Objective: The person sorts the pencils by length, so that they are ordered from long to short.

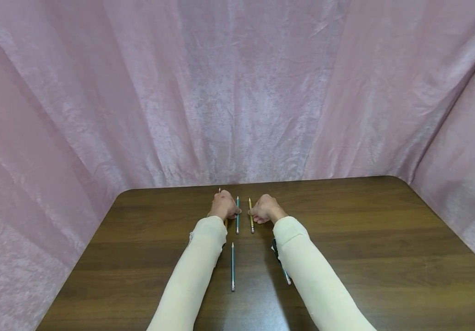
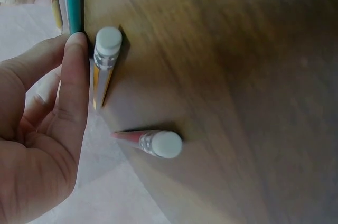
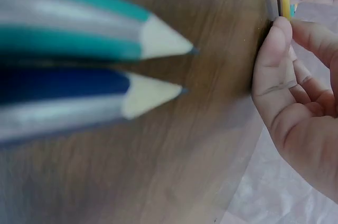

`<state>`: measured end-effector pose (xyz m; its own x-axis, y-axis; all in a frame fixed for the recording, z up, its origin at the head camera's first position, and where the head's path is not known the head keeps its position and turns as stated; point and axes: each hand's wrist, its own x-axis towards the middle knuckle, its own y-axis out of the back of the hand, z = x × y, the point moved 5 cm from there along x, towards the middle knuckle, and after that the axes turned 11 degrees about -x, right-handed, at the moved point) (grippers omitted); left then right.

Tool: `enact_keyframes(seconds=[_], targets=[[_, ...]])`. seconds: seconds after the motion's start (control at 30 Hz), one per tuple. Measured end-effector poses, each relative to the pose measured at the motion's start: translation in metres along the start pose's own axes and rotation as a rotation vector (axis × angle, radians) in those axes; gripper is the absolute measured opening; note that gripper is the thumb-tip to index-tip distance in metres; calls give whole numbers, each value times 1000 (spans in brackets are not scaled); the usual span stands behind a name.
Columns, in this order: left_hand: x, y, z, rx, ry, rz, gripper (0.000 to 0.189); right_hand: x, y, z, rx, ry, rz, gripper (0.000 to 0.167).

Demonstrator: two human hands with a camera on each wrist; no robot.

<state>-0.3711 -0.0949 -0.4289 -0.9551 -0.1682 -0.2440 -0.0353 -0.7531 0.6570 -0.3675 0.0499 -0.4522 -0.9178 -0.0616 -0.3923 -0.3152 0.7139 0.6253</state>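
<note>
My left hand (image 1: 223, 204) pinches a teal pencil (image 1: 237, 225) between thumb and finger, its eraser end toward me. Close to its right, my right hand (image 1: 265, 209) pinches a yellow pencil (image 1: 251, 226) that lies almost parallel, tip pointing away. In the left wrist view, an orange-yellow pencil (image 2: 108, 42) with a white eraser lies beside the left fingertips. A red pencil (image 2: 165, 143) lies farther over in that view. The right wrist view has a teal-and-silver pencil (image 3: 79, 20) and a navy-and-silver pencil (image 3: 68, 102) side by side, sharpened ends toward the right hand.
Nearer me on the brown wooden table (image 1: 365, 248), a blue-green pencil (image 1: 233, 269) lies between the forearms. Another pencil's end (image 1: 287, 277) pokes out beside the right sleeve (image 1: 316, 276), which covers the rest. A pink curtain (image 1: 241, 115) hangs behind the table's far edge.
</note>
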Motion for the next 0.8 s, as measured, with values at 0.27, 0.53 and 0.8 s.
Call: enact_keyframes(seconds=[0.27,0.53,0.8], targets=[[-3,0,3,1,-7,-29,17,3,-2,-1,-25,-6,25,18],[-3,0,2,31,-13,10,19,6,-2,0,-21,-11,51,20],[-3,0,0,40,-16,10,19,4,-2,1,-30,3,56,22]])
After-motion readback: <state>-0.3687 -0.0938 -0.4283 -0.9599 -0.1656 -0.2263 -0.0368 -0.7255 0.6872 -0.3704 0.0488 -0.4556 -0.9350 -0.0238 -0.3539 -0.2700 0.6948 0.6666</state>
